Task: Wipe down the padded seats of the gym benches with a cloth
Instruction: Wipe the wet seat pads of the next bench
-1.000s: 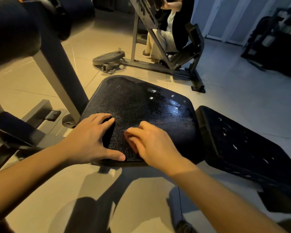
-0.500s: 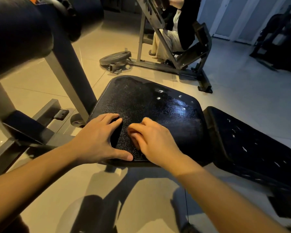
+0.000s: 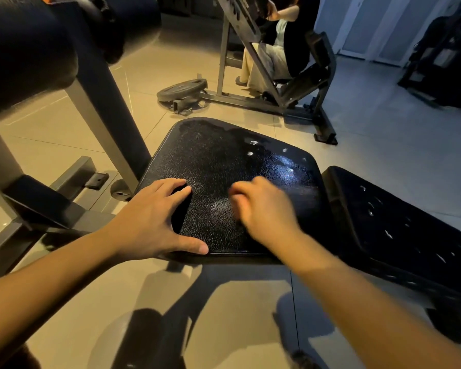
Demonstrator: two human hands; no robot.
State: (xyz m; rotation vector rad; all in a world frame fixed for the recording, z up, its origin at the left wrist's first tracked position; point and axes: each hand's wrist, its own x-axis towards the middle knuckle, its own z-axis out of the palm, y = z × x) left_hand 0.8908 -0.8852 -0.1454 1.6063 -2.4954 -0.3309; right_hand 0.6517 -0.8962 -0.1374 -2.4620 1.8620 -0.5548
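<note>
**Seat wipe under way, back pad not yet reached**

The seat pad [image 3: 224, 155] lies in the middle of the view, with the back pad [image 3: 397, 222] touching it at 3 o'clock. A damp-looking sheen covers the seat toward 2 o'clock, so part of it seems wiped. A few white specks [image 3: 253, 143] show near its 12 o'clock edge, and many more dot the back pad, which I judge untouched.

The left hand [image 3: 149, 225] presses flat on the seat's 8 o'clock corner, fingers spread and holding nothing. The right hand [image 3: 264, 209] is on the seat at 5 o'clock, blurred, with its fingers curled. No cloth shows, so I cannot tell whether it clutches one.

Counted:
- two pads on this bench
- two hands
- one roller pad [image 3: 24, 49] at 10 o'clock
- one weight plate [image 3: 183, 89] on the floor at 12 o'clock
- one seated person [image 3: 277, 49] at 1 o'clock
</note>
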